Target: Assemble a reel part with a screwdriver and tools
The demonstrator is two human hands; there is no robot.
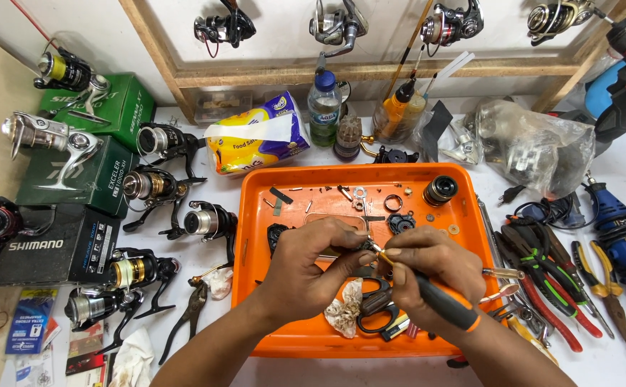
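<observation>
Both hands are right over the orange tray [256,215], toward its near edge. The left hand [306,269] is pinched tight around a small dark reel part [362,246], fingertips closed on it, so the part sits pretty much dead center above the tray. The right hand [431,269] is gripping a screwdriver [438,299] with a black handle and orange end, held like a pen, its thin tip touching the part.

Under the hands, near the tray's near edge, there's a crumpled dirty rag [343,315] and a black curved reel piece [379,304]. Further back on the tray it's a mess of tiny screws, washers and rings, plus a dark spool [440,190] in the far right corner.

On the table just past the tray's right edge: a pile of pliers [542,287] with red and green grips, then a blue rotary tool [624,229] by the right edge. Off the tray's left edge sits a row of spinning reels [209,222] and black pliers [188,315], with green and black boxes [76,179] at the left edge carrying more reels.

At the table's far edge there's a yellow and purple snack bag [256,143], a plastic water bottle [324,107], an orange-capped oil bottle [399,107] and a crinkly clear plastic bag [535,143]. More reels hang on the wall behind.
</observation>
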